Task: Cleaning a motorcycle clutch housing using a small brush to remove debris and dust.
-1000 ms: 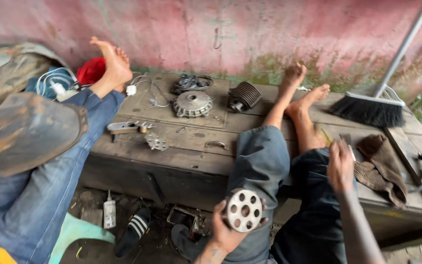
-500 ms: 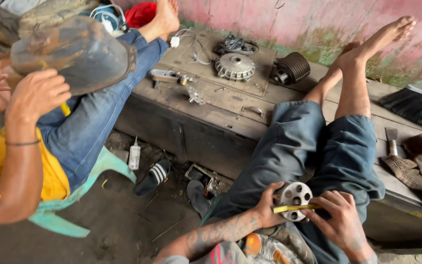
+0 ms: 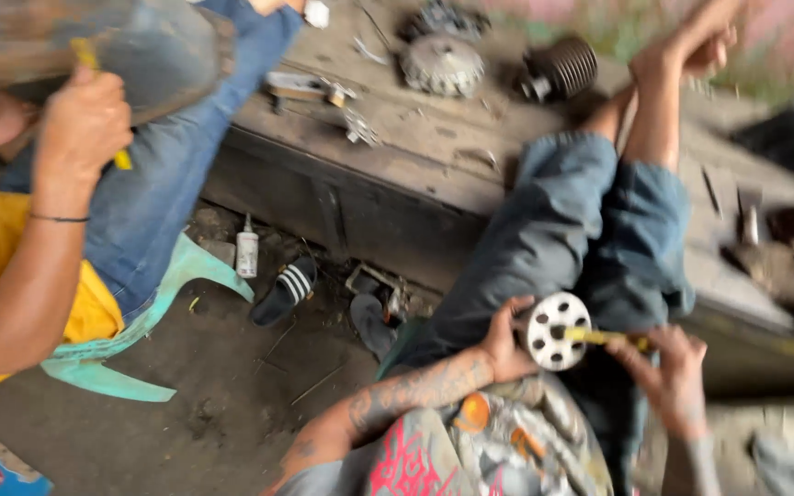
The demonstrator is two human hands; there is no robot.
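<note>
Gripping a white perforated disc (image 3: 557, 331) by its left rim, the left hand (image 3: 504, 342) was seen closed around the part above the lap. A yellow-handled tool (image 3: 599, 337) was held in the closed right hand (image 3: 668, 367), its tip set at the hub of the disc. Both legs in blue jeans (image 3: 562, 230) were stretched over the near edge of a wooden bench (image 3: 397, 147), with the bare feet (image 3: 691, 46) toward its far edge. A finned cylinder (image 3: 558, 66) and a round toothed part (image 3: 441, 64) were lying near that far edge. Below the bench, a small white bottle (image 3: 247, 253) and a striped sandal (image 3: 287, 289) were seen on the ground. At the left, another person's hand (image 3: 85, 119) was closed on a yellow tool (image 3: 103, 101).
</note>
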